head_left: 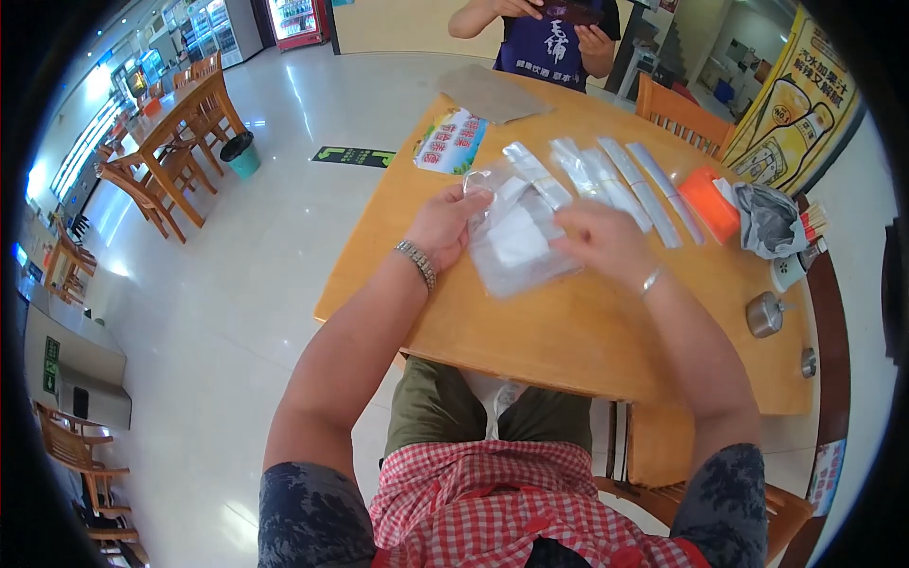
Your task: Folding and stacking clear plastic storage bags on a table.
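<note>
A clear plastic bag [508,266] with a white folded item [520,238] inside or beneath its film is held above the wooden table [440,319]. My left hand [451,224] pinches the bag's upper left edge between thumb and fingers. At the bag's right side is my right hand [600,238], blurred, its fingers curled against the film; whether they grip it I cannot tell. Just beyond the hands lie a banded flat plastic bundle [537,175], crumpled clear plastic packets [596,174] and two long narrow folded plastic strips, one silvery [640,192], one bluish [666,193].
On the right stand an orange packet [710,204], a grey plastic bag [770,219], a cup [787,272] and a metal pot [765,314]. A printed sheet [451,142] and brown paper [491,94] lie at the far left. A person [547,42] stands across the table.
</note>
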The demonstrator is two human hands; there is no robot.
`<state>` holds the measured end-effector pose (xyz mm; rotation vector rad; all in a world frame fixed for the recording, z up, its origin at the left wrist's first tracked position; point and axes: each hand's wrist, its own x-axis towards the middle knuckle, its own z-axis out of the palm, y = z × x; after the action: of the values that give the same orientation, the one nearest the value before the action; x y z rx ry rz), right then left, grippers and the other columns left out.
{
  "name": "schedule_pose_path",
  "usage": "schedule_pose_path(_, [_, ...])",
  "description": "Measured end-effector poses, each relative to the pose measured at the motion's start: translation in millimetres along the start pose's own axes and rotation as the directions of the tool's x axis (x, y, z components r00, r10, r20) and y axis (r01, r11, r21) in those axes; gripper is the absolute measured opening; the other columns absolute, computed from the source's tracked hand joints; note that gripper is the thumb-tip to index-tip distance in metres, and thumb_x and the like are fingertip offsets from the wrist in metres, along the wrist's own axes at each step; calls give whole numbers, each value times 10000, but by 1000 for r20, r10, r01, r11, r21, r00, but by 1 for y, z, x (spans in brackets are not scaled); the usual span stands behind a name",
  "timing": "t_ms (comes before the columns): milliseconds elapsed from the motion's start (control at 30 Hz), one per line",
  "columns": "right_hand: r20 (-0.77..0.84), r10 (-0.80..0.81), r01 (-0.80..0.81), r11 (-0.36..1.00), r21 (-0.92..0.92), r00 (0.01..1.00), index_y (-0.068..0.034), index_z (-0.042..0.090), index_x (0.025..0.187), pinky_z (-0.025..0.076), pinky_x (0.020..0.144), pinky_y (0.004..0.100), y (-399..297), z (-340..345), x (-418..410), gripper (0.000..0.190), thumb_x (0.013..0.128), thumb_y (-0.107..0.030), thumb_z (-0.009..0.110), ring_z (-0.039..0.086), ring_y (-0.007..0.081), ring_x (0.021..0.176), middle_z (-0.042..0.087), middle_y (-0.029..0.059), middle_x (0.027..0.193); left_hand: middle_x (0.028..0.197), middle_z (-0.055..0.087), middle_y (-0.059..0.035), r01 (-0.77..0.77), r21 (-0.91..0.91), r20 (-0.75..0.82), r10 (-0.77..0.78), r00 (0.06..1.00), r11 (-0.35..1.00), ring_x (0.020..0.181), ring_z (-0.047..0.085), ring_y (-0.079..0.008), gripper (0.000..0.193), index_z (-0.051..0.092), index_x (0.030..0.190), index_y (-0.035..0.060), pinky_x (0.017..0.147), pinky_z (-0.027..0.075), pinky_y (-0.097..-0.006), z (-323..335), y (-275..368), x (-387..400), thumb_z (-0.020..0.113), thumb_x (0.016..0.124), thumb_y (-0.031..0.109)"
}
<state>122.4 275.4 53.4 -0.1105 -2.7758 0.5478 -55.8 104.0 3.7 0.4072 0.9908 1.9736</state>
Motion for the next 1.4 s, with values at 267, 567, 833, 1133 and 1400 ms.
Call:
schedule_pose_path(267, [10, -175, 163, 936, 311, 985, -50, 640, 922, 450, 630, 268, -29, 10, 93, 201, 789, -187, 704, 537, 129, 694, 615, 31, 973, 1015, 628, -69, -18, 154, 1, 18, 1000, 988, 931, 615, -158, 198, 567, 1055, 4, 835, 503, -314, -9, -5, 4, 633, 888, 87])
schedule_pose_path(567, [36, -48, 33, 937, 346, 998, -52, 619, 877, 390, 545, 229, -17, 9, 85, 103, 822, -130, 657, 476, 77, 605, 594, -4, 835, 1023, 620, -92, 18, -76, 202, -3, 979, 997, 951, 604, -168, 281, 541, 1126, -41, 860, 495, -283, -16, 5, 9, 616, 878, 67])
schedule_pose_path(833, [145, -7, -42, 943, 329, 989, -42, 622, 911, 391, 561, 221, -29, 1, 80, 131, 839, -145, 655, 471, 62, 633, 568, -16, 830, 961, 638, -75, -4, -81, 152, 16, 988, 997, 854, 606, -124, 137, 589, 1023, -24, 792, 503, -253, -18, -3, 10, 531, 933, 61])
schedule_pose_path(1133, [139, -464, 474, 880, -41, 875, -83, 602, 850, 480, 701, 306, -44, -5, 63, 78, 822, -150, 629, 600, 238, 871, 616, 64, 986, 995, 620, -87, 5, 46, 19, -6, 1000, 999, 920, 609, -146, 115, 563, 1002, -6, 839, 512, -274, -18, -3, 17, 483, 961, 66])
schedule_pose_path(1400, [71, -208, 219, 949, -228, 976, -78, 575, 893, 500, 642, 356, -39, 7, 52, 111, 869, -176, 620, 635, 284, 763, 656, 104, 838, 999, 608, -77, -7, 47, 35, 5, 999, 999, 910, 598, -133, 130, 544, 1052, -7, 827, 509, -257, -10, 2, 8, 496, 940, 38])
